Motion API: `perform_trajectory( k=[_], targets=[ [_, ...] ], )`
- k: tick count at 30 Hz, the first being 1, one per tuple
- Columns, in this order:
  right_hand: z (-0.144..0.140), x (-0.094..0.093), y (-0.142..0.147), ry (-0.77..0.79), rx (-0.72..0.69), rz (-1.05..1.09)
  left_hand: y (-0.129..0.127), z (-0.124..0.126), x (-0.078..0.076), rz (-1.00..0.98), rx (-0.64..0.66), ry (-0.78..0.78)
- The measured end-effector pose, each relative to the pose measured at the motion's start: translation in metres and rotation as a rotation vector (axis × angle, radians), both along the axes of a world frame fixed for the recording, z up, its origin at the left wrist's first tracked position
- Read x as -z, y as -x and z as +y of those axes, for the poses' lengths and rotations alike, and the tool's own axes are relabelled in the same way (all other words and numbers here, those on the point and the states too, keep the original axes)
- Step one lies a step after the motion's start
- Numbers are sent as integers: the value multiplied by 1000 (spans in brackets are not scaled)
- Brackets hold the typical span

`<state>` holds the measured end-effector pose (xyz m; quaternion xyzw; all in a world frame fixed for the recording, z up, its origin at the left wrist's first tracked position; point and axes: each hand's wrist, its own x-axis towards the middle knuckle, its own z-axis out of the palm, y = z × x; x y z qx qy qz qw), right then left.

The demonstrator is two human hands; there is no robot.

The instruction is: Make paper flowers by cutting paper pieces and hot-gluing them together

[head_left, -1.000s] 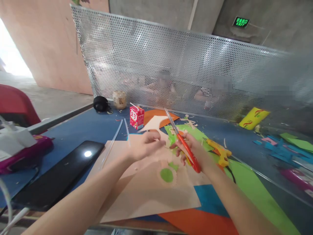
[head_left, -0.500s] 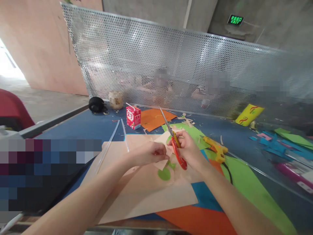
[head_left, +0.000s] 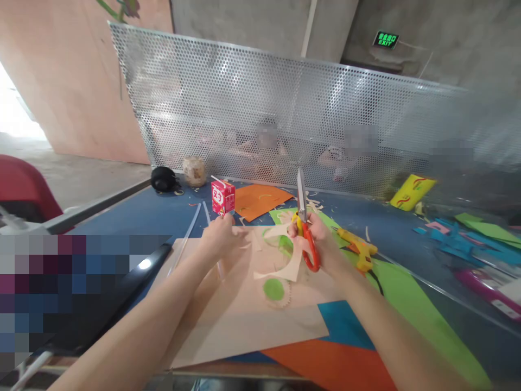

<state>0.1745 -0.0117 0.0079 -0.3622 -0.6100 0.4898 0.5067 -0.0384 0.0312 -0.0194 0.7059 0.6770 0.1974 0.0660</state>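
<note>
My right hand (head_left: 319,241) grips red-handled scissors (head_left: 306,239) with the blades pointing straight up and closed. My left hand (head_left: 222,239) hovers over the left part of a large beige sheet (head_left: 244,331), fingers curled and blurred. A thin beige sliver sits at its fingertips, and I cannot tell whether it is held. Between the hands lies a curved beige cut-out (head_left: 285,266). Just below it, a round hole in the sheet shows a green circle (head_left: 273,289).
A red drink carton (head_left: 222,197), an orange sheet (head_left: 258,200) and green sheets (head_left: 411,304) lie beyond and to the right. A yellow glue gun (head_left: 358,251) rests right of my hand. Clear glue sticks (head_left: 191,228) and a black tablet (head_left: 122,288) are on the left. A perforated metal screen (head_left: 285,108) closes the far edge.
My right hand swung the scissors from a leftward slant to upright. My left hand moved left, away from the beige cut-out it was pinching, and the cut-out now lies between the hands.
</note>
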Motion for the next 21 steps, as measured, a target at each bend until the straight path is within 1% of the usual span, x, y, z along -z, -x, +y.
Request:
perform_trajectory(
  k=[3, 7, 9, 11, 13, 15, 17, 19, 21],
  targets=[
    [0, 2, 2, -27, -21, 19, -4, 1, 10, 55, -43, -16],
    [3, 10, 1, -52, -77, 9, -12, 2, 16, 44, -62, -51],
    [7, 14, 0, -87, -48, -8, -13, 4, 18, 16, -49, -64],
    [11, 17, -1, -121, 14, -30, -12, 7, 20, -33, -20, -72],
    [14, 19, -2, -126, 59, -52, -10, 11, 22, -104, 26, -84],
    [15, 18, -3, -99, 75, -73, -9, 14, 23, -195, 83, -92],
    [16, 18, -4, -62, 108, -138, -9, 17, 23, -303, 140, -93],
    [16, 17, -7, -44, 191, -261, -10, 18, 20, -434, 191, -99],
    [15, 16, -9, -78, 299, -364, -11, 17, 15, -585, 223, -135]
  ],
)
